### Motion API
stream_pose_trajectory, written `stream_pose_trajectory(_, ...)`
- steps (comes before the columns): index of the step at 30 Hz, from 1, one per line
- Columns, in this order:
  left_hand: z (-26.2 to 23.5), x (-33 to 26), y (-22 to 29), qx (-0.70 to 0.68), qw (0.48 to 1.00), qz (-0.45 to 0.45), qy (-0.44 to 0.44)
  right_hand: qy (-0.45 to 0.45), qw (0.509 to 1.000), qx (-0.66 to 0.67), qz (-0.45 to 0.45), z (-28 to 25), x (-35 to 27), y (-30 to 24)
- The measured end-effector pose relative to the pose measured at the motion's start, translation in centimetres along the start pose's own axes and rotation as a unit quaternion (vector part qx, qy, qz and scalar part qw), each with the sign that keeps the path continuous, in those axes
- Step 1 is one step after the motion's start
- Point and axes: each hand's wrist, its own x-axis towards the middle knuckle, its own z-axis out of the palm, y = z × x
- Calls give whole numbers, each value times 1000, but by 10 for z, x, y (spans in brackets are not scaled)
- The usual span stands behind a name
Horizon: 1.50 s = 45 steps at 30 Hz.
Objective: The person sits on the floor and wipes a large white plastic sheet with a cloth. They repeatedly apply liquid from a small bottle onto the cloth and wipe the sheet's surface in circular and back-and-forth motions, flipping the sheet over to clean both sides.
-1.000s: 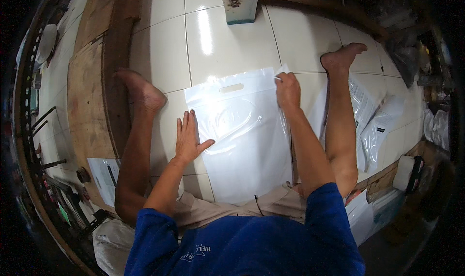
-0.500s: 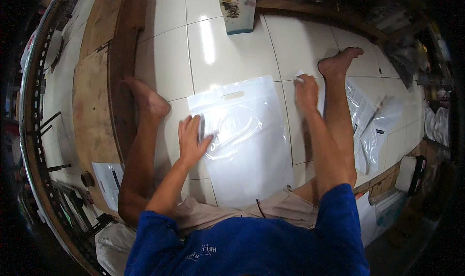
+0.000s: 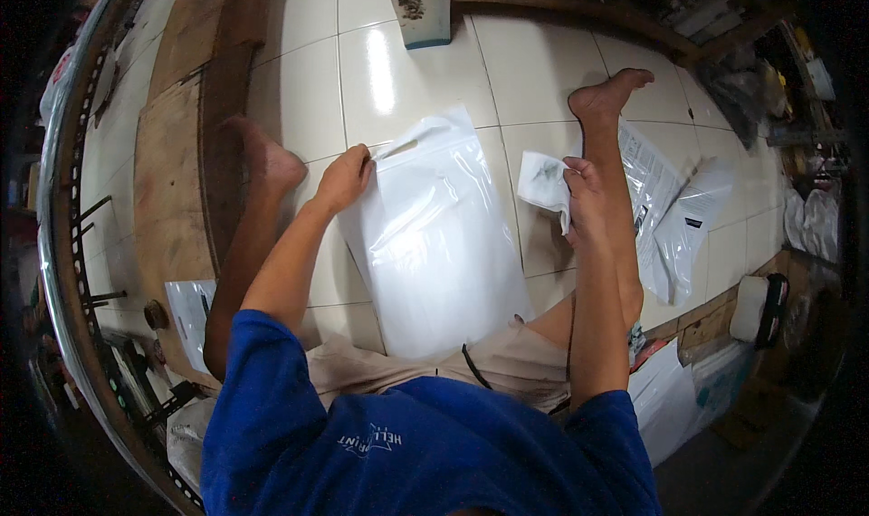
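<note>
A wooden board [image 3: 167, 163] lies at left; a stained pale container [image 3: 425, 25] sits ahead on white tiles [image 3: 416, 80].

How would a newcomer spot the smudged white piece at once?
On the pale tiled floor, find the large white bag. Just right of it, the right grip holds a small white piece, cloth or paper. Its dull surface and grey smudge set it apart from the glossy bag.

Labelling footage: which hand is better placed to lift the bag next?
The left hand, probably: it grips the white bag by a top corner; the right hand, off the bag, holds a white cloth.
</note>
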Motion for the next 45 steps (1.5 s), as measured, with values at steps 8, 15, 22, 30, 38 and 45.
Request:
stream_pose_trajectory(8, -68, -40, -1, -218, 971, -92, -34, -55, 997, 13, 43, 13, -35, 32)
stream_pose_trajectory(15, -46, -86, -51, -279, 950, -142, 9, -154, 981, 41, 113, 22, -68, 53)
stream_pose_trajectory(22, -17, -104, -63, -189, 957, -218, 39, -151, 976, -89, 127, 23, -83, 69)
stream_pose_trajectory(30, 9, -106, -29, 43, 993, 15, 111, -184, 969, -145, 76, 53, -77, 73)
stream_pose_trajectory(38, 30, -93, 20, 46, 998, 36, 35, -284, 954, -64, 75, 102, -56, 79)
stream_pose_trajectory(45, 25, -81, 48, -309, 942, -77, 103, -362, 909, 32, 203, 102, -39, 90)
